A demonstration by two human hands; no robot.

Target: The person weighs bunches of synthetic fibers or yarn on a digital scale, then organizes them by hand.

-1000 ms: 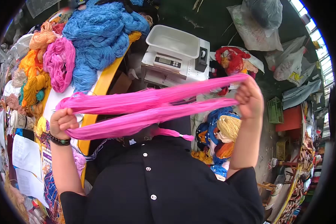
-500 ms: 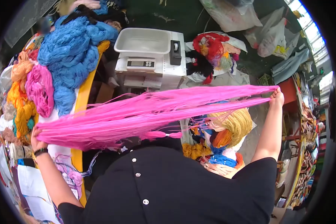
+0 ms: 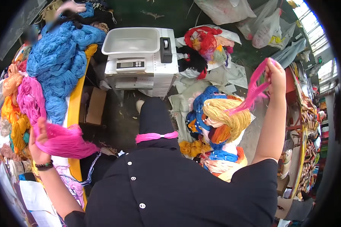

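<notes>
A bulky hank of pink yarn point(image 3: 70, 142) hangs from my left hand point(image 3: 39, 140), looped between its thumb and raised fingers, over the yellow table edge. My right hand point(image 3: 275, 77), lifted at the right, is closed on a thinner pink strand bunch point(image 3: 254, 87), which dangles down and left. Across my dark-clad thigh lies a short pink yarn bundle point(image 3: 147, 137) with a small white band round its middle. The two hands are wide apart.
Blue yarn point(image 3: 60, 60) is heaped on the yellow-edged table point(image 3: 76, 113) at left. Ahead stands a scale with a white tray point(image 3: 132, 42) on a white stand. Multicoloured hanks point(image 3: 229, 119) lie at right front, near a shelf point(image 3: 301, 151) of yarn.
The pink hank stretched between both hands has come apart: most hangs at my left hand, a thin bunch stays in my right. My right hand rose slightly. The banded bundle on my thigh is uncovered.
</notes>
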